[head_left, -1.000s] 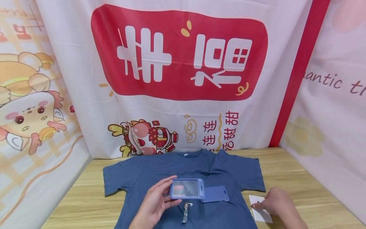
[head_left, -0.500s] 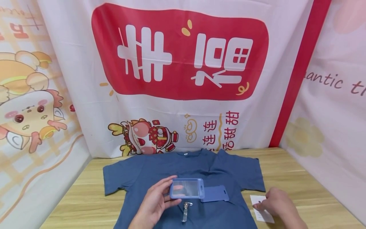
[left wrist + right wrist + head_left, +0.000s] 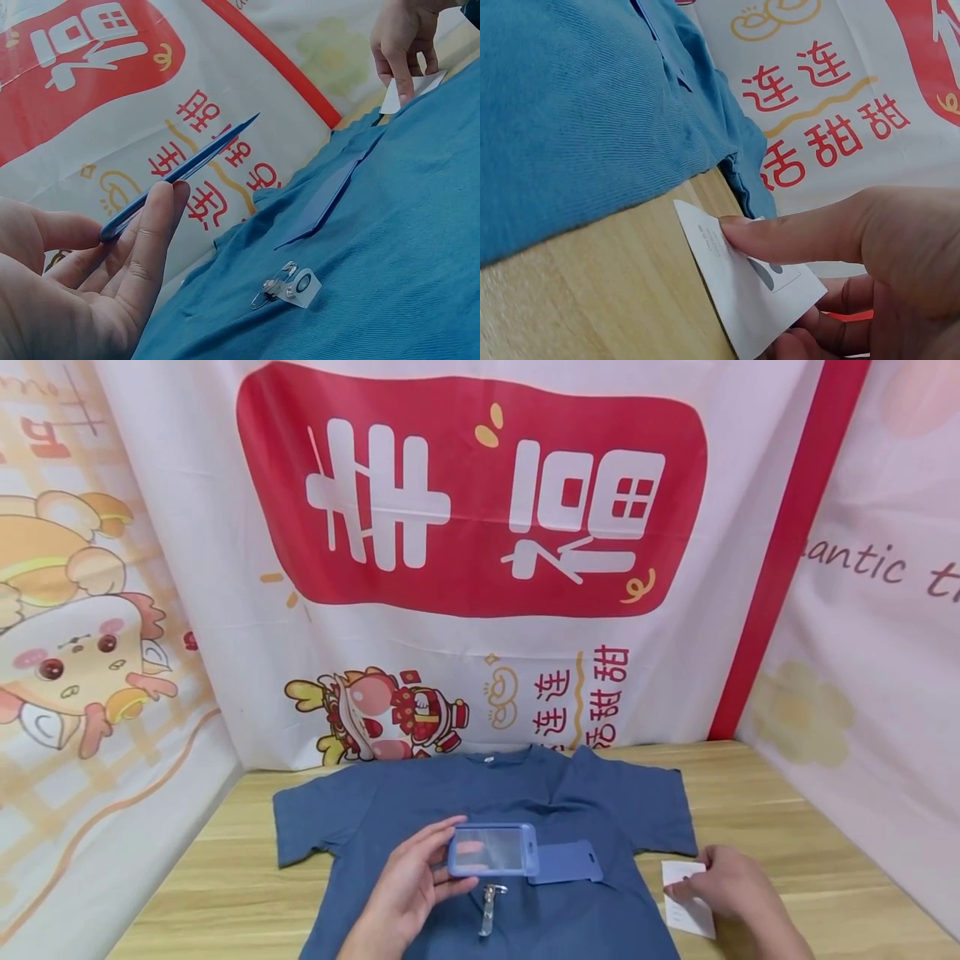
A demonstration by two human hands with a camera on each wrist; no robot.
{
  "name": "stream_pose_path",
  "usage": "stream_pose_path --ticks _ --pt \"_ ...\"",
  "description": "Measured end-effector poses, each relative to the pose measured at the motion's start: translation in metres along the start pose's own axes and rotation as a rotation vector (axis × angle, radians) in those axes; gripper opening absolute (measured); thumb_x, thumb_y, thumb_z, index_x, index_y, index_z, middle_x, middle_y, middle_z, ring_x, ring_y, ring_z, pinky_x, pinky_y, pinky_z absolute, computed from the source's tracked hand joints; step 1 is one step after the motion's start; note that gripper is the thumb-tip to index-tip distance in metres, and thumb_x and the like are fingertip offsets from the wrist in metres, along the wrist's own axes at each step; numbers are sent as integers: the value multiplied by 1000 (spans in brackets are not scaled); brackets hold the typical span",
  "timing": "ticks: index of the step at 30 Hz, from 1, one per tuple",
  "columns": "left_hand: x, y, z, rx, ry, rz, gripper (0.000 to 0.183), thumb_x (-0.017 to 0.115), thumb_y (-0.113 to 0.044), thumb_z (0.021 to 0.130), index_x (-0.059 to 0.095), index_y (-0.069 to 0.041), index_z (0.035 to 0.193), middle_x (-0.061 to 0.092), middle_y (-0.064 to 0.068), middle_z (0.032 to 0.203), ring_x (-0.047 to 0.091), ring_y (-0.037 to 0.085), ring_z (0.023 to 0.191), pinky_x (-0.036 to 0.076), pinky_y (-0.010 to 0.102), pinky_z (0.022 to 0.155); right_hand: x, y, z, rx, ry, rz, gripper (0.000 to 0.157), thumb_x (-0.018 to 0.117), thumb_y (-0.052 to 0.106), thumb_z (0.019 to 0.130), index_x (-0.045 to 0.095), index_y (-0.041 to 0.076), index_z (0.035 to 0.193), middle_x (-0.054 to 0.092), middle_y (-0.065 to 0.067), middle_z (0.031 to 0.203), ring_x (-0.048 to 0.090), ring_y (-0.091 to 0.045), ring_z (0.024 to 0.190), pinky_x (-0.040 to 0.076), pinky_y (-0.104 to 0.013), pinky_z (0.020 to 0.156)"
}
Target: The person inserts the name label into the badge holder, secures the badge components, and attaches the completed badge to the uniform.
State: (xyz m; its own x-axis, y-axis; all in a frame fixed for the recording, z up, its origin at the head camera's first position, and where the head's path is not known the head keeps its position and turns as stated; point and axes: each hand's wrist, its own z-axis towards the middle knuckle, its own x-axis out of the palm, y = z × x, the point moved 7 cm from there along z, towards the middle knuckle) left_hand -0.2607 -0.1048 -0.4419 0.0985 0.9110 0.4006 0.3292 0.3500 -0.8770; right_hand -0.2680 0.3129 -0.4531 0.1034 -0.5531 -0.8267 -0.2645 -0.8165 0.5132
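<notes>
My left hand [image 3: 412, 885] holds a blue badge holder frame [image 3: 491, 850] with a clear window, raised over a blue T-shirt [image 3: 585, 920]. In the left wrist view the frame shows edge-on between thumb and fingers. On the shirt lie its flat blue backing panel [image 3: 567, 862] and, below the frame, a badge clip [image 3: 289, 285] with a metal pin and clear strap. Beyond the shirt's right side, my right hand [image 3: 738, 883] pinches a white printed card [image 3: 742, 292]. The thumb lies on its printed face, partly covering a grey portrait figure, with other fingers behind.
The shirt is spread on a wood-grain tabletop [image 3: 217, 893], its sleeves outward. A white cloth backdrop [image 3: 480, 643] with red lettering stands along the far edge. Printed cloth panels close in the left side [image 3: 150, 810] and right side [image 3: 862, 710].
My right hand and the card have shifted slightly to the right and away from me, and the card has turned a little. The left hand keeps the frame in place.
</notes>
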Motion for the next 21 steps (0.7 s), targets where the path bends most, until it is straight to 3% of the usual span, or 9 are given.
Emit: stream_pose_path --ticks 6,16,21 --pt "1 1 0 -5 -4 0 52 54 -29 115 48 -7 161 79 12 126 80 23 105 67 40 88 0 -4 4 -31 -21 25 47 91 38 81 62 3 91 61 -11 87 57 -27 84 43 -32 69" --pt "0 1 0 24 10 -6 52 57 -29 113 50 -7 160 81 8 120 80 20 100 68 39 86 -3 -8 9 -60 -37 135 51 89 36 84 67 -4 106 68 -17 97 62 -26 88 48 -31 69" --pt "-2 0 -1 29 2 -10 52 57 -29 113 50 -6 159 81 8 119 81 21 98 68 39 85 0 -8 10 -75 -38 216 43 84 26 86 67 -6 109 68 -16 95 63 -22 82 54 -32 65"
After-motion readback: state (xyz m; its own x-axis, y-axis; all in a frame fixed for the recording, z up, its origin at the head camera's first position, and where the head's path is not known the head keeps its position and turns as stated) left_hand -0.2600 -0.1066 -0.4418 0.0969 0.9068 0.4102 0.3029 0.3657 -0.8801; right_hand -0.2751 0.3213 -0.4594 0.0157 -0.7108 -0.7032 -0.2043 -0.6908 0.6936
